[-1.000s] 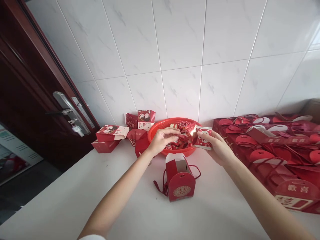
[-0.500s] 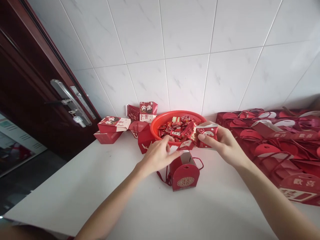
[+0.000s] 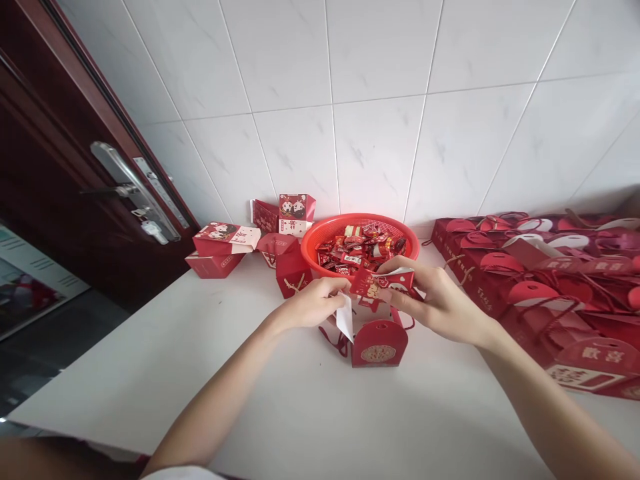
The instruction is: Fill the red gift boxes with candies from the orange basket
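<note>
My left hand [image 3: 313, 303]: just above the open top of the gift box, fingers pinched on the white flap at its left edge
My right hand [image 3: 440, 303]: over the box from the right, fingers closed on red packets
Packets [image 3: 383, 283]: a small bunch of red sweets wrappers, one with a cartoon print, held right over the mouth of the box; how many I cannot tell
Gift box [image 3: 379, 341]: red, upright on the desk, straight under both my hands, a round gold mark on the front, its red cord handles hanging loose at the left side
White flap [image 3: 345, 319]: sticks out and down at the left of the box top
Basket [image 3: 320, 243]: red plastic, round, just behind the box and against the wall, with wrapped red sweets heaped inside
Sweets [image 3: 363, 248]: red and some gold wrappers, filling the basket to about the rim
Small boxes [image 3: 223, 241]: a few red and white ones with cartoon faces, left of the basket, some open or on their side
Flat boxes [image 3: 540, 293]: a big stack of red ones with cord handles, lying down along the right side of the desk
Desk [image 3: 300, 413]: white, bare in front of the box
Wall [image 3: 380, 100]: white tiles
Door [image 3: 60, 167]: dark wood with a metal handle, at the left
</note>
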`<move>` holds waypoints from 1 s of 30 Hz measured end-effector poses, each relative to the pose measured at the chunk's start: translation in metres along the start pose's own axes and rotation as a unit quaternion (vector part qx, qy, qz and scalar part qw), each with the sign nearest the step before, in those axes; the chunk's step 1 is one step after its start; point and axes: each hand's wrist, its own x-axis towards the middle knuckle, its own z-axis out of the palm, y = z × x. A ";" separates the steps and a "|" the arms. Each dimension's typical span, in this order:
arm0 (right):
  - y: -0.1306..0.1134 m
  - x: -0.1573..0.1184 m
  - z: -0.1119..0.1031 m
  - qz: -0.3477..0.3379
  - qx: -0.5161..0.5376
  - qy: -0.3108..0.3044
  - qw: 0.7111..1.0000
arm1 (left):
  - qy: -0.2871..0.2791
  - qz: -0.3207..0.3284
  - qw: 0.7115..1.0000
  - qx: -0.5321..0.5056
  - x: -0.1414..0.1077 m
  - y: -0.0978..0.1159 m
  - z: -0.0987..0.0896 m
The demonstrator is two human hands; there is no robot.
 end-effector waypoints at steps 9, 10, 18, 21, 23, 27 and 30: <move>0.000 0.001 0.008 -0.003 0.043 -0.044 0.998 | 0.010 0.002 0.996 0.083 -0.011 0.016 0.013; 0.001 0.002 0.008 0.001 0.048 -0.061 0.997 | 0.003 -0.004 0.995 0.096 -0.013 0.018 0.014; 0.005 0.001 -0.011 0.035 0.024 -0.092 0.995 | -0.023 -0.038 0.985 0.169 -0.019 0.025 0.014; 0.005 -0.001 -0.013 0.047 -0.022 -0.120 0.991 | -0.026 -0.060 0.982 0.176 -0.019 0.025 0.015; 0.006 -0.002 -0.011 0.031 -0.030 -0.142 0.989 | -0.039 -0.071 0.979 0.186 -0.019 0.027 0.014; 0.010 0.001 -0.006 0.034 -0.058 -0.131 0.989 | -0.058 -0.086 0.975 0.196 -0.020 0.033 0.012; 0.012 0.004 -0.004 0.061 -0.070 -0.077 0.993 | -0.056 -0.086 0.976 0.194 -0.021 0.034 0.012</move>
